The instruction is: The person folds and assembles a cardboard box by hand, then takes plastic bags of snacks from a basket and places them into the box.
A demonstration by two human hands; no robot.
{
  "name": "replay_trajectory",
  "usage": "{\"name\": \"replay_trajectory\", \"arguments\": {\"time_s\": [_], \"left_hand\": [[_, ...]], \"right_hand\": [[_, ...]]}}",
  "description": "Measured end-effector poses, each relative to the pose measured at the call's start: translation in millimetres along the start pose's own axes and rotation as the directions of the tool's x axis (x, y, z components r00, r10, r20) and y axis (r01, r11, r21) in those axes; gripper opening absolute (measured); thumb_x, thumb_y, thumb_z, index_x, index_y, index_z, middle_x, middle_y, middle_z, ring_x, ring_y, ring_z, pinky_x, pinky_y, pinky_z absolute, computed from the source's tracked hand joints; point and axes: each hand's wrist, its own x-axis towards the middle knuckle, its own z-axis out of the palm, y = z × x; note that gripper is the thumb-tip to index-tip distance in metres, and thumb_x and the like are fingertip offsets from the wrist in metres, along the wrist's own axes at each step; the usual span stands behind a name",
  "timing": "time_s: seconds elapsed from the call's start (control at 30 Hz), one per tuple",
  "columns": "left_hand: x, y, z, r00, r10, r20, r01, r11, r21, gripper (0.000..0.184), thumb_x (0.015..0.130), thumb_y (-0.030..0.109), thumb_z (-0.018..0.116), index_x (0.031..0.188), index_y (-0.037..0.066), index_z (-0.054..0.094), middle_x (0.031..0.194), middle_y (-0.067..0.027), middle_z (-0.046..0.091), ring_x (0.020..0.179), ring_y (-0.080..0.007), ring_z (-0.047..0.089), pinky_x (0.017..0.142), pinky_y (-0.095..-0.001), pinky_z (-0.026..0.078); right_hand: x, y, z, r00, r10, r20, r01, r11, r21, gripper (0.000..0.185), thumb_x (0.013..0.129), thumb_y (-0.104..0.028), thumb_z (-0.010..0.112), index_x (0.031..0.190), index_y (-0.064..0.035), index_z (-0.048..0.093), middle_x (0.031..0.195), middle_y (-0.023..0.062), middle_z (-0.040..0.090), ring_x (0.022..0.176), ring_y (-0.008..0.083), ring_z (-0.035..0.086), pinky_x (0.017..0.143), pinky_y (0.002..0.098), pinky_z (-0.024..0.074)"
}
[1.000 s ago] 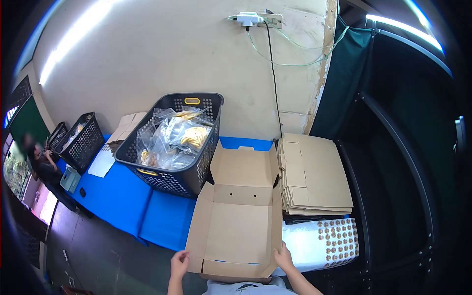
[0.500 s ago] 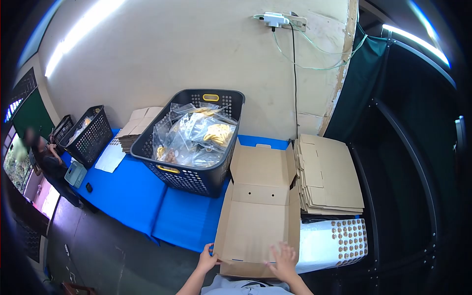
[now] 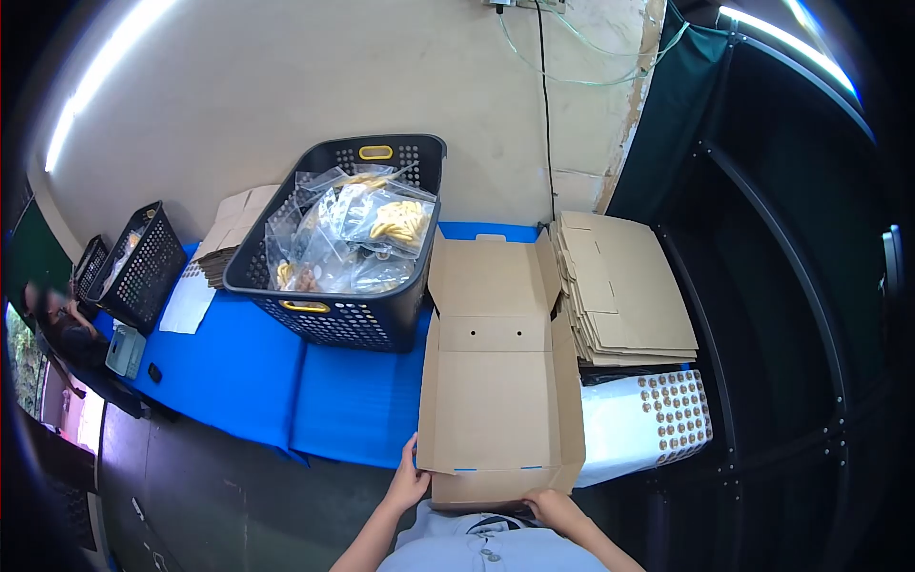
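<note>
An unfolded-lid cardboard box [image 3: 498, 400] lies in front of me, its lid laid back toward the wall and its inside bare. At the near left corner, my left hand [image 3: 408, 481] grips the side wall, with some fingers hidden behind the cardboard. My right hand [image 3: 555, 508] is closed on the lower edge of the front panel [image 3: 486, 486], near its right end; its fingertips are partly hidden.
Left of the box, a black basket [image 3: 357, 319] holds clear bags with yellow pieces. Flat cardboard stacks stand at right [image 3: 629, 286] and behind the basket [image 3: 238, 219]. A sticker sheet [image 3: 620, 429] lies at right. Another person [image 3: 71, 329] stands far left by more baskets.
My right hand has gone from over the box floor down to the front panel's edge. The front panel now stands more visible. My view has tilted down and shifted right.
</note>
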Motion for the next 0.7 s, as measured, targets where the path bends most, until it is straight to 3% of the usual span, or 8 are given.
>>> {"name": "replay_trajectory", "arguments": {"time_s": [0.03,0.1,0.23,0.43,0.5,0.57,0.6,0.7], "left_hand": [[-0.2,5.9,-0.6,1.0,0.0,0.004,0.0,1.0,-0.003,0.07,0.083,-0.007,0.057,0.14,0.008,0.02,0.134,-0.0213,0.038,0.109,-0.0296,0.058,0.084,-0.0359,0.052],[-0.3,15.0,-3.1,0.993,0.116,0.027,-0.108,0.781,0.616,0.068,0.078,-0.008,0.056,0.137,0.014,0.031,0.135,-0.025,0.037,0.105,-0.0385,0.058,0.082,-0.0413,0.051],[10.6,-4.6,-17.3,0.987,-0.004,0.16,-0.107,0.726,0.679,0.066,0.076,-0.001,0.062,0.134,0.022,0.039,0.136,-0.0258,0.035,0.106,-0.0438,0.054,0.085,-0.0441,0.05],[10.6,32.7,-16.8,0.911,0.377,0.169,-0.368,0.555,0.746,0.05,0.07,0.003,0.07,0.116,0.021,0.06,0.14,-0.0241,0.035,0.119,-0.038,0.048,0.096,-0.0405,0.045],[16.5,14.2,-20.2,0.891,0.411,0.192,-0.398,0.507,0.765,0.048,0.068,0.002,0.072,0.111,0.021,0.065,0.144,-0.0247,0.031,0.124,-0.0378,0.044,0.1,-0.0393,0.042],[14.3,2.8,-18.6,0.9,0.394,0.185,-0.392,0.551,0.737,0.049,0.069,0.003,0.072,0.113,0.022,0.064,0.146,-0.0239,0.028,0.125,-0.0377,0.044,0.1,-0.0394,0.042],[14.1,1.3,-17.2,0.91,0.373,0.178,-0.383,0.597,0.705,0.05,0.07,0.004,0.073,0.115,0.024,0.064,0.148,-0.023,0.026,0.125,-0.0377,0.044,0.1,-0.0395,0.042],[7.7,11.7,-13.6,0.955,0.274,0.115,-0.289,0.766,0.575,0.05,0.072,0.006,0.073,0.118,0.021,0.062,0.15,-0.0199,0.023,0.125,-0.0359,0.044,0.1,-0.0391,0.043]], "right_hand": [[-1.8,-17.6,-18.4,0.996,-0.043,-0.082,0.045,0.999,0.024,0.019,0.082,-0.006,0.057,0.099,-0.0054,0.067,0.092,0.0171,0.067,0.087,0.035,0.063,0.078,0.0418,0.0504],[-5.5,-39.9,-42.9,0.983,-0.079,-0.169,0.087,0.995,0.043,0.019,0.081,-0.005,0.056,0.097,-0.0043,0.066,0.092,0.0167,0.067,0.086,0.0342,0.063,0.077,0.0408,0.0507],[-5.3,-64.9,-73.5,0.891,-0.29,-0.349,0.253,0.956,-0.149,0.025,0.075,0.001,0.057,0.099,-0.0037,0.065,0.093,0.0132,0.066,0.085,0.031,0.063,0.077,0.038,0.0512],[11.1,-64.1,-83.7,0.805,-0.391,-0.446,0.284,0.914,-0.29,0.028,0.075,0.0,0.059,0.102,-0.0035,0.064,0.095,0.0119,0.066,0.088,0.0289,0.064,0.078,0.0368,0.0515],[10.3,-69.7,-94.1,0.926,-0.206,-0.315,0.21,0.977,-0.02,0.021,0.084,-0.004,0.056,0.104,-0.0015,0.063,0.096,0.0146,0.066,0.088,0.0318,0.063,0.08,0.0373,0.0511],[7.5,-61.3,-104.6,0.913,-0.096,-0.397,0.154,0.981,0.117,0.021,0.089,-0.008,0.052,0.106,-0.0005,0.062,0.097,0.0163,0.065,0.091,0.0329,0.063,0.082,0.0375,0.0501],[4.7,-54.6,-112.0,0.89,0.025,-0.455,0.103,0.961,0.256,0.023,0.094,-0.013,0.048,0.109,0.0004,0.061,0.099,0.0181,0.065,0.094,0.034,0.062,0.084,0.0377,0.049],[7.7,-8.5,-127.5,0.703,0.219,-0.676,-0.075,0.969,0.236,0.036,0.101,-0.021,0.035,0.111,0.0052,0.058,0.109,0.0219,0.061,0.106,0.0327,0.057,0.094,0.0374,0.0427]]}}
